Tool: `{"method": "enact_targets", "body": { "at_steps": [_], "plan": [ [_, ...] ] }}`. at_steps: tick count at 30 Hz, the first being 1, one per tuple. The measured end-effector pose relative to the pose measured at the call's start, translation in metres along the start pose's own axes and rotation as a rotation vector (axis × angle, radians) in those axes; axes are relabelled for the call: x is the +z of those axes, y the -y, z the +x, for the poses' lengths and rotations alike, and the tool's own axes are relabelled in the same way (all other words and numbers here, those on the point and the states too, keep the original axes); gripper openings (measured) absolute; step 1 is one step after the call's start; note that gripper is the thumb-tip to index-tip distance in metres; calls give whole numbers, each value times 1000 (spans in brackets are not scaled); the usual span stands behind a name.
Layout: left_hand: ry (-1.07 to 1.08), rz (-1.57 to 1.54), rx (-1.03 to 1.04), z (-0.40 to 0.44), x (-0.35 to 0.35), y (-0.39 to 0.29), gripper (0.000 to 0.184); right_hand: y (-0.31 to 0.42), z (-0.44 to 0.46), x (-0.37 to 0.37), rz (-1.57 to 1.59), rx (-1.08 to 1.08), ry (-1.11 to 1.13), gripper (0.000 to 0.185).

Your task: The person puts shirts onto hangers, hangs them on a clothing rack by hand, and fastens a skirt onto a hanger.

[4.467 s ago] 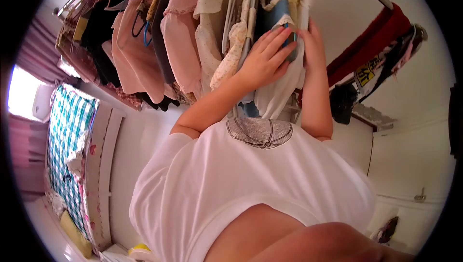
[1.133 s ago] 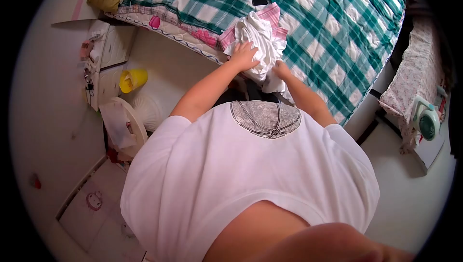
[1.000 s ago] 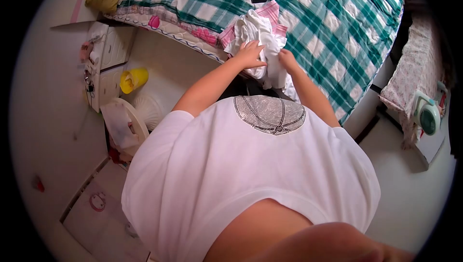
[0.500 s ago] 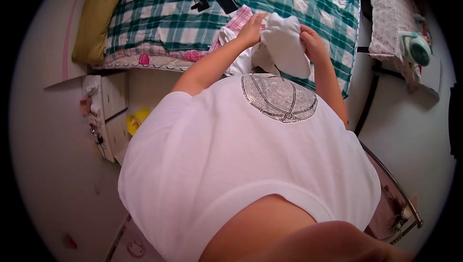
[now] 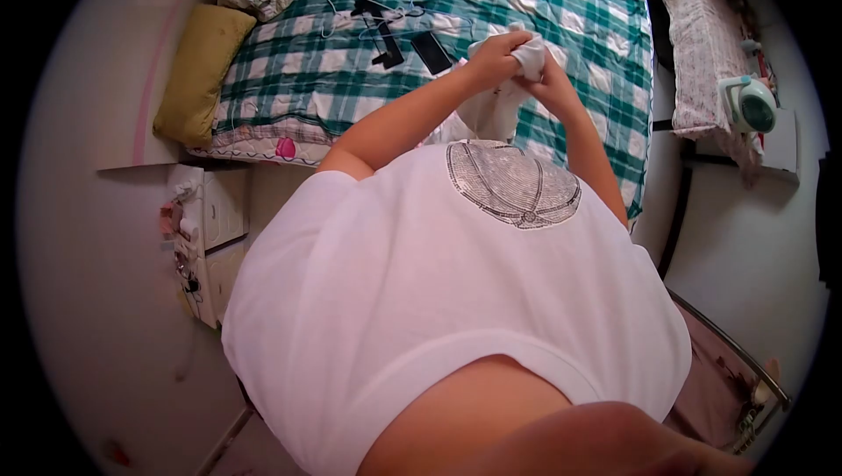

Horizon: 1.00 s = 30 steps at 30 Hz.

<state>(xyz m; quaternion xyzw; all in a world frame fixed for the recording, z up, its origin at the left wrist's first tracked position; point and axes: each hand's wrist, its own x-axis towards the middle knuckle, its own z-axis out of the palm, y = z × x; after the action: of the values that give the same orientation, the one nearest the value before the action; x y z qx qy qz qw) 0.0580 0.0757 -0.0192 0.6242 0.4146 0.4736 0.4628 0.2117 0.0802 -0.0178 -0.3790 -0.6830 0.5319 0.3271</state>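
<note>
In the head view, my left hand (image 5: 496, 60) is closed round a bunched white cloth (image 5: 530, 57) above the near part of the bed. My right hand (image 5: 550, 86) grips the same cloth from the other side, close beside the left. What kind of item the cloth is, I cannot tell, since the fingers cover much of it. More whitish fabric (image 5: 493, 113) lies or hangs just below the hands, partly hidden by my shirt and left forearm.
A green-and-white checked quilt (image 5: 583, 7) covers the bed. On it are a black phone (image 5: 431, 53), hangers (image 5: 390, 4) and an olive pillow (image 5: 203, 73). A white drawer cabinet (image 5: 225, 206) stands left; a small fan (image 5: 752, 106) is at right.
The white cloth, spread out between my hands before, is now bunched up in them. My hands have come closer together, and the view has shifted slightly.
</note>
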Motion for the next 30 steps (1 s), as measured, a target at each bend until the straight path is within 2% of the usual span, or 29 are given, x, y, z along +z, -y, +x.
{"method": "enact_targets", "body": {
  "at_steps": [3,7,8,11,15,17,19,21,25,29,30],
  "plan": [
    [-144,34,131,9,-15,-22,24,13,18,-1,-98,-45,-129,41],
    [-246,317,157,6,-32,-22,39,19,29,-1,210,-140,-267,36],
    [-291,368,168,3,-27,-9,48,15,31,-5,309,-162,-302,31],
    [-129,303,-6,-10,-15,27,50,34,28,-10,525,-182,-335,28],
    [-84,287,-180,-16,-24,67,40,24,22,-27,645,-132,-381,26],
    [-49,460,-396,-14,-52,90,30,16,17,-43,621,-139,-459,30],
    [-126,333,-268,-11,-84,140,20,6,10,-61,547,-109,-520,31],
    [-197,362,-138,-11,-99,108,18,-7,0,-76,425,-34,-564,29],
    [-237,423,-68,-7,-106,40,14,-56,-21,-94,88,99,-579,28],
    [-131,240,-133,-6,-96,44,15,-99,-38,-92,-163,249,-489,31],
    [-90,227,-122,-7,-90,44,17,-111,-39,-92,-238,338,-401,40]
  ]
}}
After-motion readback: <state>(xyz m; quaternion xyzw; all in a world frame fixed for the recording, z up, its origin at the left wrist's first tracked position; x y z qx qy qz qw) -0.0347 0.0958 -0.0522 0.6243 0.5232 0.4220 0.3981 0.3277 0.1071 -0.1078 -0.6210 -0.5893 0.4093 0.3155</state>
